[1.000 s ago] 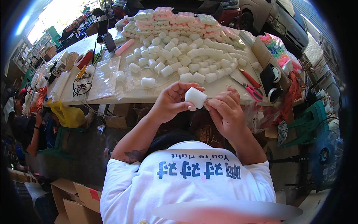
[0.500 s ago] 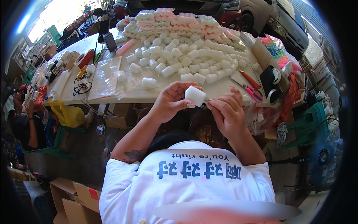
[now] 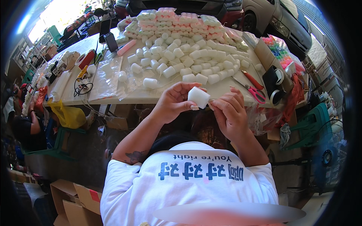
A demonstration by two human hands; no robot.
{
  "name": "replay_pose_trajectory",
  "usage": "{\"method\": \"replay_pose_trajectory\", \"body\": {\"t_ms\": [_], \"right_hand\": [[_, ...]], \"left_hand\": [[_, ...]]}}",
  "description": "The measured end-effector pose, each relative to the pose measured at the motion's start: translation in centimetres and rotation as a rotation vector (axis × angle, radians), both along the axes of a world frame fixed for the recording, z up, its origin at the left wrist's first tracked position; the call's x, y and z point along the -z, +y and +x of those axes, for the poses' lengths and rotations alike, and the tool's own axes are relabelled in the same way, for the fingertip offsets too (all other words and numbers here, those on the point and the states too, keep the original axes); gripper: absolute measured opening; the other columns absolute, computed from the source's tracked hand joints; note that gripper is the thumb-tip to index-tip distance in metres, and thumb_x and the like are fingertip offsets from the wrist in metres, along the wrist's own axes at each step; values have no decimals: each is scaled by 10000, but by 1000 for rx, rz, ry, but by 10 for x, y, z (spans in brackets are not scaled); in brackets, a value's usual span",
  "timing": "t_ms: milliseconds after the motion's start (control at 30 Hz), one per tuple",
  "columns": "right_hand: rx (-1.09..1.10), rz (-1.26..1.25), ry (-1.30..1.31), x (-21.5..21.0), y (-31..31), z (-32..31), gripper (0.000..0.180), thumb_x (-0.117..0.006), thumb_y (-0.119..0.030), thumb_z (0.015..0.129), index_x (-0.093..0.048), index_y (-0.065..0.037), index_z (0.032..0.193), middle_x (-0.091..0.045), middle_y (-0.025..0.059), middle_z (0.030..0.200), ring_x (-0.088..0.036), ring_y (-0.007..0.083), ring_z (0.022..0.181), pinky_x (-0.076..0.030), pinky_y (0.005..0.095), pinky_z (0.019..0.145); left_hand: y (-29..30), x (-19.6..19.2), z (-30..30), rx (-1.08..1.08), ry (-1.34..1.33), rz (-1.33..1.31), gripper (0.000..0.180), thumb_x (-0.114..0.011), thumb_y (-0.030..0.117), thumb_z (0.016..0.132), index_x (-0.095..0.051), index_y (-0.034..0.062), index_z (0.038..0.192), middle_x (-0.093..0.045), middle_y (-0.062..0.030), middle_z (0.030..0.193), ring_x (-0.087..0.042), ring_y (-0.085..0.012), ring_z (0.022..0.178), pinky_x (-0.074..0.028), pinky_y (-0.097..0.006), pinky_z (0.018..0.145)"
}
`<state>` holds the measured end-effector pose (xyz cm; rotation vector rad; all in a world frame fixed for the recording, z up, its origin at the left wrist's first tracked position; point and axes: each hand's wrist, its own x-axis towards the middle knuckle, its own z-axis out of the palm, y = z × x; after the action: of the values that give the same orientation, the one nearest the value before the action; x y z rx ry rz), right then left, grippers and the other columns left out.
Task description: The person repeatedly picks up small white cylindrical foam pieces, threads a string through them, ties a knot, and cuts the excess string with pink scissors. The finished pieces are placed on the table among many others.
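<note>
A white foam cylinder [image 3: 198, 97] is gripped between the thumb and fingers of my left hand [image 3: 172, 101], just in front of the table edge. Close to its right end, my right hand [image 3: 230, 110] is closed in a pinch, with the other fingers curled loosely. Whatever the pinch holds is too small to make out. Just beyond my hands, a heap of similar white foam cylinders [image 3: 168, 71] covers the middle of the table [image 3: 143, 97], and thin strands run among some of them.
Pink-handled scissors [image 3: 256, 94] and an orange-handled tool [image 3: 252, 80] lie to the right, beside a cardboard box [image 3: 266, 52]. Bagged pastel pieces [image 3: 166, 17] are stacked at the back. Clear plastic bags [image 3: 109, 81] lie left. Another person [image 3: 28, 124] sits far left.
The foam cylinder and my left fingers have shifted slightly to the right, toward my right hand. At the far left, the other person's arm and body have moved.
</note>
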<state>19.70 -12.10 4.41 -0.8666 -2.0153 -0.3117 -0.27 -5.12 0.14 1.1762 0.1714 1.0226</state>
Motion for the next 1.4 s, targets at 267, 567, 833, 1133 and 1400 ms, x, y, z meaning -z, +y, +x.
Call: {"method": "replay_pose_trajectory", "body": {"t_ms": [267,567,833,1133,1400], "right_hand": [[-3,0,1,0,0,-1,191,-706,-50,777,-606,-74,937,-602,56,871,-578,233,819,-393,473,940],[-28,1,20,4,1,3,198,-734,-46,750,-627,-80,913,-611,50,841,-585,229,810,-394,465,953],[-32,-26,66,8,1,2,223,-722,-52,773,-634,-79,976,-625,65,891,-597,233,804,-400,460,956],[-75,-25,75,8,4,4,186,-684,-16,790,-613,-52,958,-636,92,911,-614,268,836,-460,455,894],[-103,-61,95,9,4,2,170,-655,14,802,-588,-21,955,-643,130,921,-627,305,855,-490,454,866]], "left_hand": [[-2,-2,2,7,14,32,570,-756,83,776,-487,-9,1271,-583,-168,1217,-594,-216,1097,-481,-331,952],[-3,-2,2,-29,45,89,559,-752,112,788,-484,-8,1265,-581,-163,1218,-589,-206,1102,-485,-324,946],[-1,1,0,-38,16,-1,559,-756,93,781,-485,-2,1261,-599,-162,1198,-589,-216,1107,-472,-332,960],[-1,4,2,-20,11,-4,554,-754,69,776,-495,-1,1260,-599,-164,1197,-589,-214,1106,-469,-327,960],[-3,0,3,-19,10,18,557,-754,78,778,-492,-3,1263,-597,-159,1199,-592,-206,1097,-496,-300,915]]}}
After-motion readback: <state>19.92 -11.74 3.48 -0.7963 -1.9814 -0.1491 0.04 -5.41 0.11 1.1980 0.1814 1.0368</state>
